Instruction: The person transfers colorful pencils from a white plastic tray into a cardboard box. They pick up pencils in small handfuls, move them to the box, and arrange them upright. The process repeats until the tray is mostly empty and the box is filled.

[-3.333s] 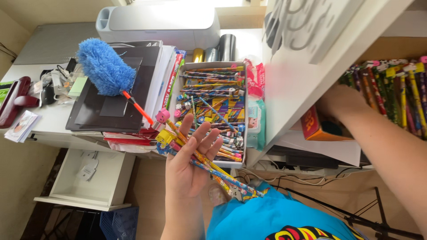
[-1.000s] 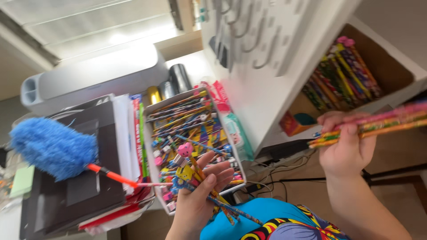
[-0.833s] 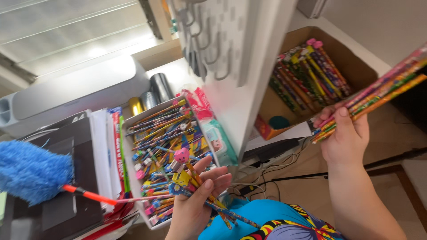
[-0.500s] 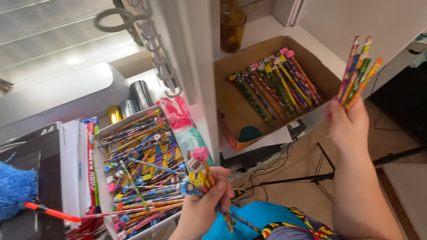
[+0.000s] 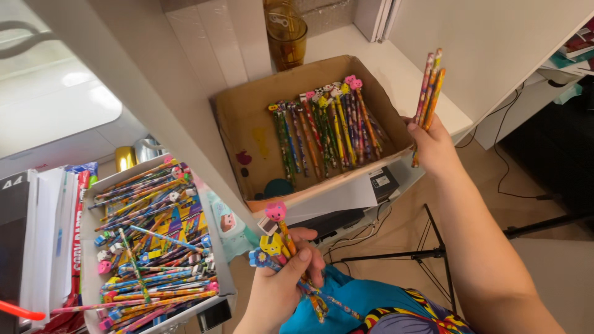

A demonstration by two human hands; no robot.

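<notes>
Cardboard box (image 5: 247, 133) on shelf held one neat pencil row (image 5: 325, 130), much floor bare. White tray (image 5: 90, 247) at left was heaped with pencils: most unsorted. Right hand (image 5: 436, 148) gripped bunch (image 5: 428, 93) upright beside box rim. Left hand (image 5: 281, 287) clenched topper pencils (image 5: 275, 238) near lap.

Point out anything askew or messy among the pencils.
In the left tray, pencils lie piled crisscross, one light blue pencil slanting across the rest. The cardboard box has stains on its floor; its pencils lie in a neat row.
</notes>
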